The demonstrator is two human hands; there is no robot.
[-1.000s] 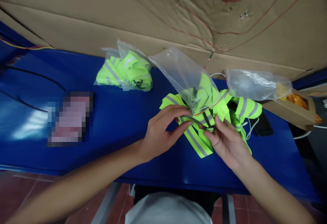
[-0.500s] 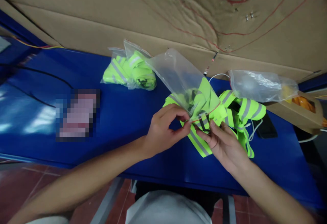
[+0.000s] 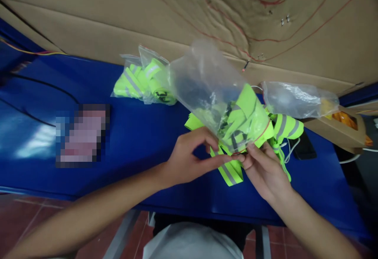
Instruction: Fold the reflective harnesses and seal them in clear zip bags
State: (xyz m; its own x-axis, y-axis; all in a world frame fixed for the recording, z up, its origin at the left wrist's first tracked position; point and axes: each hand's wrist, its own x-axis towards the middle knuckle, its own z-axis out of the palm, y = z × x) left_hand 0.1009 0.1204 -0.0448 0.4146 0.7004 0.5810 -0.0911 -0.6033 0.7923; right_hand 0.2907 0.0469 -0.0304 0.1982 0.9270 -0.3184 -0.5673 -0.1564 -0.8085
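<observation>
A clear zip bag (image 3: 203, 82) with a red seal line rises at a slant from my hands, its mouth toward me. Neon-yellow reflective straps (image 3: 246, 105) with black fittings lie bunched inside its mouth. My right hand (image 3: 267, 164) grips the mouth edge and the straps there, thumb on top. My left hand (image 3: 189, 154) is at the left of the mouth, its thumb stretched to the red-lined edge by my right fingertips, the curled forefinger apart from the thumb. More loose reflective strap (image 3: 230, 172) with a grey stripe lies on the table beneath.
Filled bags of reflective straps (image 3: 141, 80) rest at the back left of the blue table (image 3: 132, 141). A blurred-out phone-like object (image 3: 84, 135) lies left. At right are another clear bag (image 3: 292, 97), a dark phone (image 3: 304, 145) with white cable, and a cardboard box (image 3: 339, 129).
The bag's mouth has shifted right and turned more toward me. My left thumb has slid right along the edge, and the left thumb and forefinger have parted.
</observation>
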